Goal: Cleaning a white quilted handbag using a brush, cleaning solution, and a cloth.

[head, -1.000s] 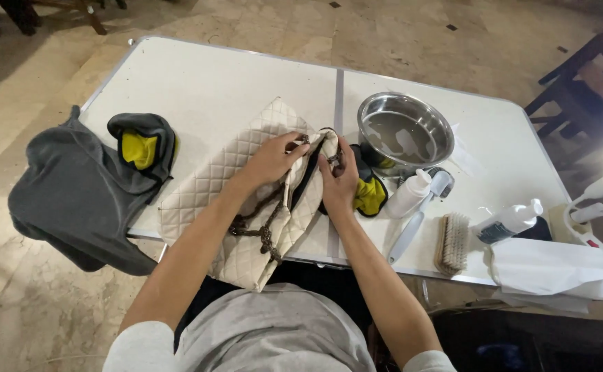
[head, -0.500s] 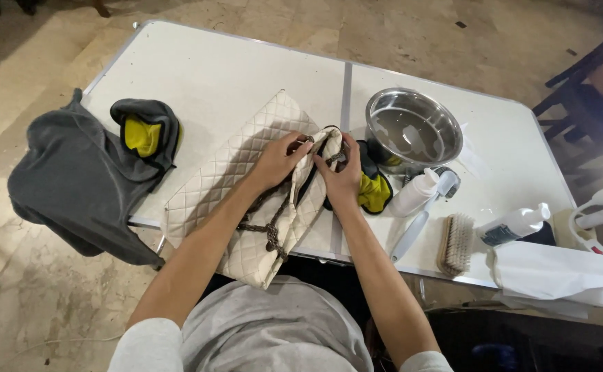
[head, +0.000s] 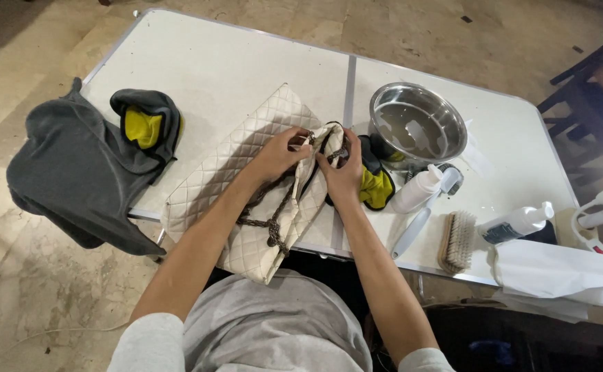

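Observation:
A cream quilted handbag (head: 236, 169) lies across the near edge of a white folding table (head: 246, 62). Its dark chain strap (head: 268, 213) trails down over the bag's front. My left hand (head: 277, 153) grips the bag's upper edge near the opening. Facing it, my right hand (head: 341, 173) pinches the bag's top corner, and the two hands hold the opening between them. A grey and yellow cloth (head: 376, 182) lies just right of my right hand.
A steel bowl (head: 417, 127) of water stands behind the cloth. A white squeeze bottle (head: 415, 191), a long-handled brush (head: 418, 220), a wooden scrub brush (head: 458, 241), a spray bottle (head: 518, 222) and white paper (head: 549, 272) sit right. A grey garment (head: 74, 172) hangs off the left edge.
The view has shifted slightly. Both hands stay on the bag's top, drawn closer together at the opening.

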